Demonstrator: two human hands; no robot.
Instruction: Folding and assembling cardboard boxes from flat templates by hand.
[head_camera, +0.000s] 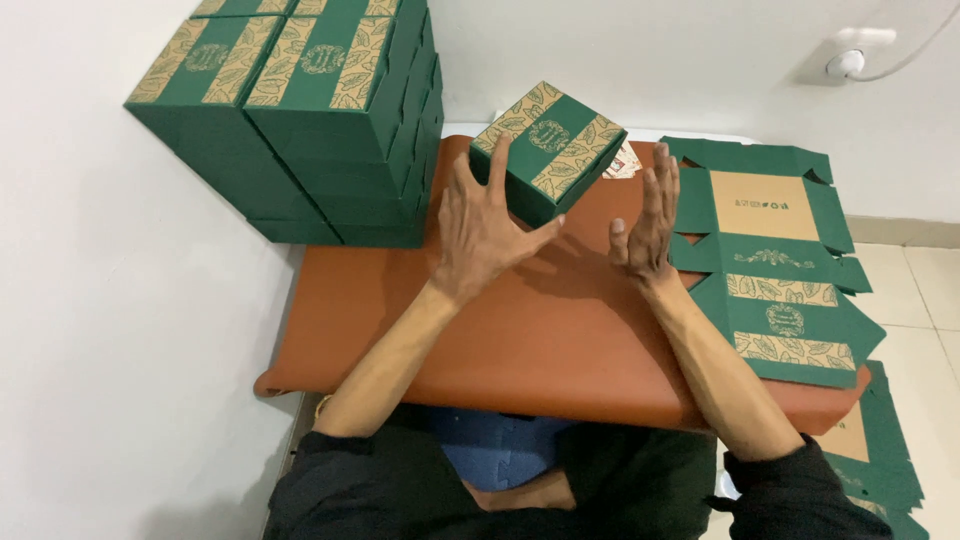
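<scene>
A folded green box (548, 150) with tan leaf-patterned bands sits tilted on the far part of the brown padded table (520, 340), one corner turned toward the person. The left hand (485, 225) is spread wide just in front of the box's near left side, fingers fanned; the fingertips overlap the box edge, though I cannot tell whether they actually touch it. Its grip is released, holding nothing. The right hand (642, 222) stands upright to the right of the box, palm turned inward, fingers straight and together, a little apart from the box; its grip is released too. Both forearms reach out from dark sleeves (790, 490) at the near edge.

At the far left, against the white wall (90, 300), stands a stack of finished green boxes (320, 130) of the same kind, piled several high in at least two columns. On the right side of the table lies a flat unfolded box blank (775, 270), its plain tan inner panel at the far end and the leaf bands nearer. More flat blanks (885, 450) lie lower down at the near right, past the table's edge, over the pale tiled floor (920, 290). A small printed card (623, 162) peeks out just right of the tilted box.
</scene>
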